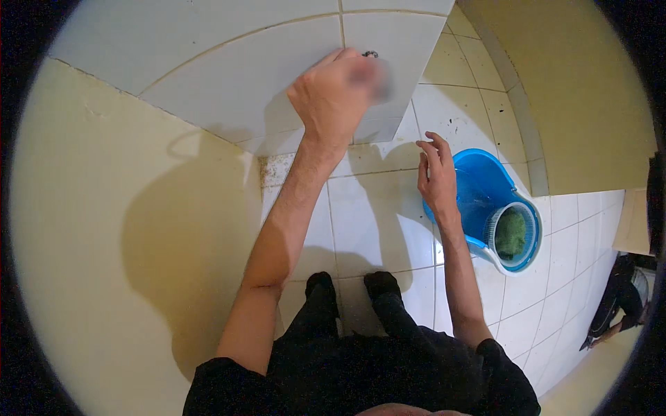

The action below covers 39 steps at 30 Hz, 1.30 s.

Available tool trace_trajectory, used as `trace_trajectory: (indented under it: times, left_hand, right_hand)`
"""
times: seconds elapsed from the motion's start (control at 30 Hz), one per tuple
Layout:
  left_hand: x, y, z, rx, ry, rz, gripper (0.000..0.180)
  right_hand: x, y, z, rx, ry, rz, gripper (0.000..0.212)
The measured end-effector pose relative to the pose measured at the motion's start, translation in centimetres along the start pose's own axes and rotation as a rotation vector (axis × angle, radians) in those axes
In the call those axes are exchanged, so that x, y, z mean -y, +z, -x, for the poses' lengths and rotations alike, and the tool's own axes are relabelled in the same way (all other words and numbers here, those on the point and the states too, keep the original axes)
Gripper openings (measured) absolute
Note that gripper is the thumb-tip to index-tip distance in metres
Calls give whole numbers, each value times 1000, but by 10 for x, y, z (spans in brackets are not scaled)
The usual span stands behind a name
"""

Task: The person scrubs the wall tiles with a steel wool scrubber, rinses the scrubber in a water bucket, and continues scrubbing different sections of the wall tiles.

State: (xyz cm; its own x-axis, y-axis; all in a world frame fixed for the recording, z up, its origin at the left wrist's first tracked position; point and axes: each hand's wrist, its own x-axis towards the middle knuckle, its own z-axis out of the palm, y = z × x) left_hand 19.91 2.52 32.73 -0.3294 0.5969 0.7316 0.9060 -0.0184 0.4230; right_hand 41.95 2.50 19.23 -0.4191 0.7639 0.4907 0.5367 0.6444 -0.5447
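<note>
My left hand [329, 93] is closed against the white tiled panel [229, 76] in front of me. Curly, dark metallic strands show at its fingertips, looking like a wire scourer [371, 54]; a blur and the fingers hide most of it. Lower and to the right, my right hand [437, 170] hangs with loosely bent fingers apart and nothing in them. It overlaps the left rim of a blue mop bucket [479, 166] on the floor; I cannot tell if they touch. Inside the bucket's white wringer basket [494, 223] lies a fuzzy green pad or cloth [511, 234].
A cream wall [76, 243] bearing my shadow runs along the left. At right stands a yellowish wall [596, 104] with a tiled base. White floor tiles [361, 215] lie under my feet. Another person [628, 295] in dark clothing is at the far right edge.
</note>
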Motion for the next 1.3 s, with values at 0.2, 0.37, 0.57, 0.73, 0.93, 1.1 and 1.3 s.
trace_trajectory:
  times: [0.2, 0.37, 0.57, 0.73, 0.93, 1.1, 1.3]
  left_hand:
    - [7, 7, 11, 109, -27, -54, 19]
    - [-10, -8, -12, -15, -3, -10, 20]
    - [-5, -3, 2, 75, -6, -83, 21]
    - [-6, -5, -1, 90, -17, -82, 21]
    - [6, 4, 13, 87, -11, -99, 20]
    - [2, 6, 12, 44, 4, -45, 19]
    - [10, 15, 15, -84, 90, 9, 19]
  right_hand:
    - [-1, 3, 1, 14, 37, -16, 33]
    - [4, -1, 0, -1, 35, -43, 33]
    - [3, -1, 3, 34, 35, -13, 32]
    - [1, -2, 2, -2, 41, -13, 33]
    - [1, 2, 0, 11, 39, -9, 33]
    - [2, 0, 1, 5, 52, -25, 34]
    - [-3, 1, 4, 6, 28, -15, 35]
